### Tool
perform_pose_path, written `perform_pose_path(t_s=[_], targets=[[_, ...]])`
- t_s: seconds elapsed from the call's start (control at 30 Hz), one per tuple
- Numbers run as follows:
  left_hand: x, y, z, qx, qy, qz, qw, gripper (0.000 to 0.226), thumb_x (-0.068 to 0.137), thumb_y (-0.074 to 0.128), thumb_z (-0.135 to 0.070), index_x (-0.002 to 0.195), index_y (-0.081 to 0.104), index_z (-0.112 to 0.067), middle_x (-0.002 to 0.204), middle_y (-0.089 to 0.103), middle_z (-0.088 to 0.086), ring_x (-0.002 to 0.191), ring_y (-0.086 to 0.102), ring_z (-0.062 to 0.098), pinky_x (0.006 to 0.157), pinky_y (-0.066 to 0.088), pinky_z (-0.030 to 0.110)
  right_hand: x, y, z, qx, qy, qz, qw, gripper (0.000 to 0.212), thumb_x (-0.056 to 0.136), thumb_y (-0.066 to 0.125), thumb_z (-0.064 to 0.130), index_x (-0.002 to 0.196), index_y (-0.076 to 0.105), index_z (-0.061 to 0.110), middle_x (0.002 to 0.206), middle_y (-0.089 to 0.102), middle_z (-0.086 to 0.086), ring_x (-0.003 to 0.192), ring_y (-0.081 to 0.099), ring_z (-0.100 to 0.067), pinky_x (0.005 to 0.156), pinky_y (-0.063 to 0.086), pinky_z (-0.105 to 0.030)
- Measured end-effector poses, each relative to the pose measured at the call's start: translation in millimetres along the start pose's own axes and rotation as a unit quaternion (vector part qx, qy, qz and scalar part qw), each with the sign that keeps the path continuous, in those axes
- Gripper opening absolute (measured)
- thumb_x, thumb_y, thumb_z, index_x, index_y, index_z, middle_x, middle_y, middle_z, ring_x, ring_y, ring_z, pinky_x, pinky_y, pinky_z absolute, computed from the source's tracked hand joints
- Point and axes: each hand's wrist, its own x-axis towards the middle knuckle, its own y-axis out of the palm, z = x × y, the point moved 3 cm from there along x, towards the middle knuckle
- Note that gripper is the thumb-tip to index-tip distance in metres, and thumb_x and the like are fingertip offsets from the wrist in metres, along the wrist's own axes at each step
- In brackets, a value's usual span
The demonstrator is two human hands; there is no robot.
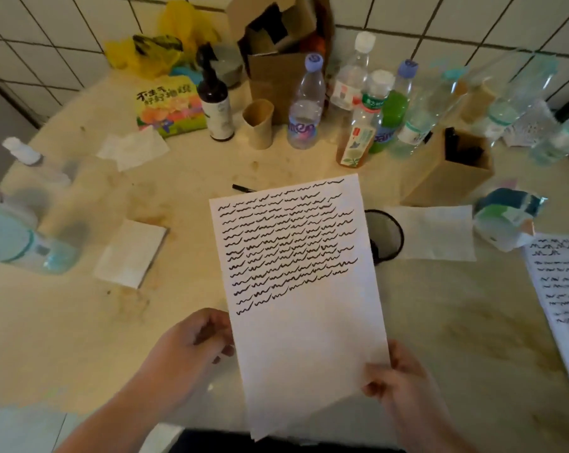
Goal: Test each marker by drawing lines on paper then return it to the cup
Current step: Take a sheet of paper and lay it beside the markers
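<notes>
Both hands hold a white sheet of paper (306, 322) above the table, its upper half filled with rows of black wavy marker lines. My left hand (191, 348) grips the sheet's left edge; my right hand (397, 377) pinches its lower right edge. A black marker (243, 188) lies on the table just beyond the sheet's top left corner, partly hidden by it. A black mesh cup (386, 237) stands to the right of the sheet, half covered by it; I cannot see what it contains.
Several plastic bottles (304, 106), a dark pump bottle (216, 99), a paper cup (258, 124) and cardboard boxes (453, 171) crowd the far side. Tissues (433, 237), a folded napkin (131, 253) and another scribbled sheet (564, 289) lie at the sides.
</notes>
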Motion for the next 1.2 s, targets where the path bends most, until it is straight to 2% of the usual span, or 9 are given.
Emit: perform_pose_path(t_s=[0.23,0.4,0.53,0.7,0.77,0.9,0.97,1.07,1.2], targets=[[58.8,-69.6,4.9,-0.144,0.009,-0.011,0.99,0.043,0.105,0.035,-0.038,0.099,0.075,-0.023,0.094,0.078,0.004,0.092,0.072,0.028,0.091,0.054,0.049,5.6,80.2,-19.0,-0.03,0.009,-0.042,0.999,0.033,0.082,0.049,-0.028,0.092,0.064,0.0,0.063,0.063,-0.013,0.043,0.053,-0.015,0.038,0.044,-0.024],[95.9,-78.4,-0.9,-0.084,0.05,-0.042,0.994,0.015,0.096,0.056,-0.043,0.106,0.068,-0.042,0.099,0.076,-0.018,0.097,0.071,0.012,0.092,0.054,0.044,-7.8,102.9,-4.7,-0.127,-0.054,-0.048,0.989,0.035,0.079,0.06,-0.019,0.089,0.073,0.012,0.072,0.071,-0.014,0.061,0.062,-0.023,0.05,0.051,-0.028],[109.8,-70.5,-8.2,-0.07,0.08,-0.088,0.99,0.017,0.095,0.061,-0.024,0.094,0.07,-0.039,0.085,0.074,-0.026,0.076,0.067,-0.005,0.066,0.046,0.026,-2.1,121.5,36.0,-0.179,-0.079,0.054,0.979,0.037,0.073,0.06,0.012,0.098,0.077,0.033,0.09,0.077,-0.012,0.08,0.073,-0.022,0.069,0.054,-0.03],[134.1,-62.6,23.8,-0.089,0.124,-0.118,0.981,0.018,0.076,0.08,-0.038,0.088,0.071,-0.046,0.079,0.074,-0.025,0.067,0.068,-0.008,0.065,0.049,0.027,44.8,130.1,72.0,-0.268,-0.112,0.22,0.931,0.049,0.08,0.062,0.018,0.115,0.067,0.053,0.115,0.078,0.002,0.107,0.073,-0.022,0.094,0.056,-0.048],[149.5,-67.0,67.4,-0.063,0.184,-0.11,0.975,0.026,0.078,0.074,-0.051,0.097,0.072,-0.034,0.083,0.077,-0.014,0.069,0.069,-0.006,0.063,0.055,0.024,62.9,129.1,75.1,-0.285,-0.192,0.18,0.922,0.045,0.082,0.061,0.022,0.116,0.067,0.052,0.114,0.078,0.008,0.106,0.074,-0.017,0.095,0.053,-0.052],[247.8,-78.4,182.4,-0.088,0.28,-0.126,0.948,0.062,0.106,0.024,0.001,0.09,0.07,-0.037,0.076,0.071,-0.033,0.068,0.062,-0.021,0.069,0.054,0.015,79.7,130.7,67.6,-0.316,-0.349,0.065,0.88,0.034,0.084,0.058,0.028,0.11,0.066,0.048,0.103,0.078,0.01,0.093,0.075,-0.012,0.085,0.058,-0.056],[180.4,-62.8,114.0,-0.08,0.306,-0.135,0.939,0.044,0.1,0.045,-0.002,0.107,0.07,-0.037,0.096,0.076,-0.022,0.081,0.072,-0.005,0.07,0.061,0.028,81.3,130.0,64.1,-0.323,-0.366,0.057,0.871,0.047,0.087,0.059,0.031,0.125,0.051,0.058,0.114,0.076,0.011,0.099,0.074,-0.014,0.087,0.058,-0.053],[121.3,-50.2,35.8,-0.078,0.329,-0.124,0.933,0.05,0.088,0.071,-0.016,0.113,0.06,-0.058,0.08,0.075,-0.015,0.068,0.074,0.025,0.067,0.058,0.048,70.1,126.5,58.8,-0.397,-0.369,0.001,0.841,0.07,0.096,0.063,0.03,0.149,0.022,0.051,0.131,0.069,0.009,0.11,0.069,-0.018,0.095,0.054,-0.046],[98.7,-52.6,23.0,0.058,0.328,-0.173,0.927,0.063,0.085,0.075,-0.028,0.12,0.045,-0.072,0.071,0.062,-0.007,0.058,0.055,0.025,0.066,0.051,0.049,43.9,110.9,43.9,-0.401,-0.374,-0.021,0.836,0.049,0.094,0.065,0.033,0.136,0.045,0.048,0.112,0.074,0.014,0.098,0.072,-0.015,0.088,0.058,-0.042]])
